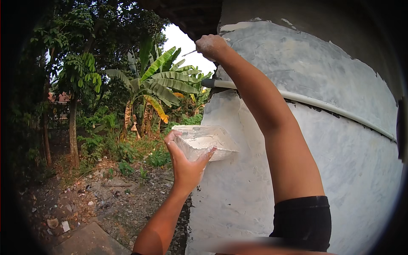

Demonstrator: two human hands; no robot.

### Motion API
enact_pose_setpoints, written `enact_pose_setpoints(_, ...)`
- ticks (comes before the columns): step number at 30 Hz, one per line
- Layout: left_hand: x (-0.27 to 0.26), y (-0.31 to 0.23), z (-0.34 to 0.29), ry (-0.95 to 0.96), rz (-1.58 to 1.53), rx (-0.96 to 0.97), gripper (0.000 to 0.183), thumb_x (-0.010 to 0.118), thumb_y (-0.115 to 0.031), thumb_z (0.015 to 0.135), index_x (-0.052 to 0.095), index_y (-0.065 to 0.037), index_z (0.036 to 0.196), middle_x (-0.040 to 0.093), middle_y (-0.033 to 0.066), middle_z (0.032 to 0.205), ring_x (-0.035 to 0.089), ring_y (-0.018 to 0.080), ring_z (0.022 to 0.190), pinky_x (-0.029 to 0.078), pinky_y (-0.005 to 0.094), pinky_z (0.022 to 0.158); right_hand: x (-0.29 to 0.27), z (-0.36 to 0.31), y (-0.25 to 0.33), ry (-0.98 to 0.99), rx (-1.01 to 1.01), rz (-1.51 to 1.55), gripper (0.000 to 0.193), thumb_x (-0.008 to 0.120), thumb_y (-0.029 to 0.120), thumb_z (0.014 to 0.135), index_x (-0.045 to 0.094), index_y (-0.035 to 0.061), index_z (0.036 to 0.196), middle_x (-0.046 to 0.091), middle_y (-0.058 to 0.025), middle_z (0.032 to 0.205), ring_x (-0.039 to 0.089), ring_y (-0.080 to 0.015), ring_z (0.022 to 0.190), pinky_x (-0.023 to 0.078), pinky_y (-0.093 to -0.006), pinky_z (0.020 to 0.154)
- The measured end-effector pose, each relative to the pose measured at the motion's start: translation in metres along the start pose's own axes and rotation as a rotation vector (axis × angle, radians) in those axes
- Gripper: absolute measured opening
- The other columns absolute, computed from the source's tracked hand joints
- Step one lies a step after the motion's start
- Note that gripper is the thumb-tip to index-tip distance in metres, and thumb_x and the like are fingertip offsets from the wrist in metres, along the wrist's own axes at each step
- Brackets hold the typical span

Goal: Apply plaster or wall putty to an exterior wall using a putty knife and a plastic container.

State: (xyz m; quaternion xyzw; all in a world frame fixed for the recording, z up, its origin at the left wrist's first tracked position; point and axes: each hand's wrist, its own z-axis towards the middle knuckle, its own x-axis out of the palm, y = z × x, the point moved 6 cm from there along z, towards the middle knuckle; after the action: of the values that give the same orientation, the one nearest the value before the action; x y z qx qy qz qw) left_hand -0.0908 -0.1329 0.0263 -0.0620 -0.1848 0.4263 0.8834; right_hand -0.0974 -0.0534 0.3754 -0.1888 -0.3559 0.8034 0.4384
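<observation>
My left hand (186, 163) grips a clear plastic tub (222, 155) from below and its near side, thumb and fingers spread along the walls. White putty (205, 142) lies inside the tub and smears its walls. Higher up, my right hand (211, 46) is closed in a fist at the wall's upper left corner. From the fist a thin blade, that of a putty knife (190, 53), sticks out to the left, seen edge-on; its handle is hidden in the hand. White smears cover the knuckles. Beside both hands stands the wall (250, 170), coated in patchy white and grey.
A white pipe (323, 102) with a grey end runs across the wall, passing behind my right arm. Above it the coating ends at a ragged edge on bare grey wall (348, 29). At left are banana plants (161, 83), trees and littered ground with a flat slab (91, 240).
</observation>
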Motion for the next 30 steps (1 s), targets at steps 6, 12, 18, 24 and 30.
enact_pose_setpoints(6, -0.004, -0.010, -0.005, 0.001, 0.167, 0.106, 0.082, 0.084, -0.008, 0.074, 0.024, -0.006, 0.130, 0.034, 0.0148, 0.123, 0.041, 0.0246, 0.118, 0.037, 0.0394, 0.102, -0.059, -0.002, -0.084, -0.350, 0.363, -0.189, 0.014, 0.061, 0.017, 0.084, 0.075, 0.0127, 0.085, 0.074, -0.0103, 0.086, 0.073, -0.0276, 0.082, 0.058, -0.0397, 0.066)
enact_pose_setpoints(12, 0.012, -0.009, 0.000, 0.052, 0.069, 0.106, 0.082, 0.083, -0.007, 0.074, 0.023, -0.006, 0.130, 0.034, 0.0150, 0.123, 0.042, 0.0253, 0.118, 0.038, 0.0398, 0.102, -0.023, -0.020, -0.115, -0.308, 0.421, -0.277, 0.017, 0.060, 0.020, 0.084, 0.077, 0.0146, 0.084, 0.074, -0.0093, 0.084, 0.073, -0.0264, 0.082, 0.058, -0.0382, 0.069)
enact_pose_setpoints(18, -0.006, 0.000, 0.000, 0.010, -0.065, -0.015, 0.077, 0.079, 0.000, 0.077, 0.022, -0.007, 0.129, 0.035, 0.0158, 0.125, 0.044, 0.0237, 0.119, 0.045, 0.0372, 0.099, -0.023, 0.005, 0.014, -0.178, 0.076, -0.089, 0.013, 0.063, 0.012, 0.080, 0.076, 0.0094, 0.081, 0.073, -0.0134, 0.085, 0.073, -0.0291, 0.081, 0.058, -0.0391, 0.068)
enact_pose_setpoints(24, 0.003, -0.013, 0.002, 0.015, 0.061, 0.032, 0.076, 0.078, -0.001, 0.078, 0.023, -0.008, 0.129, 0.034, 0.0142, 0.123, 0.040, 0.0228, 0.118, 0.038, 0.0366, 0.102, -0.032, 0.016, 0.006, -0.159, 0.097, -0.003, 0.015, 0.061, 0.017, 0.085, 0.074, 0.0168, 0.091, 0.072, -0.0126, 0.084, 0.071, -0.0315, 0.083, 0.056, -0.0433, 0.068)
enact_pose_setpoints(30, 0.008, -0.010, 0.005, 0.017, -0.025, 0.044, 0.074, 0.079, -0.002, 0.077, 0.024, -0.008, 0.127, 0.033, 0.0126, 0.121, 0.040, 0.0221, 0.115, 0.038, 0.0357, 0.101, 0.021, -0.022, -0.045, -0.205, 0.132, -0.106, 0.014, 0.061, 0.017, 0.083, 0.074, 0.0120, 0.081, 0.072, -0.0110, 0.086, 0.071, -0.0280, 0.085, 0.057, -0.0399, 0.072)
